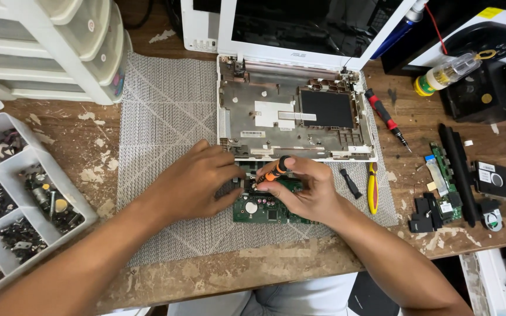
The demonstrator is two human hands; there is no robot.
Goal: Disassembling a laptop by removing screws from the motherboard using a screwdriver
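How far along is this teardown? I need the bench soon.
Done: white laptop shell lies gutted, small parts set aside at the desk's right. In hand: left hand steadies green circuit board; right hand works orange-handled screwdriver on it. Left: board work unfinished.

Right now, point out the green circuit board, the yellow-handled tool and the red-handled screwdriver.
green circuit board (260, 212): head view, bare lower-left area.
yellow-handled tool (372, 193): head view, middle of handle.
red-handled screwdriver (383, 114): head view, middle of red grip.
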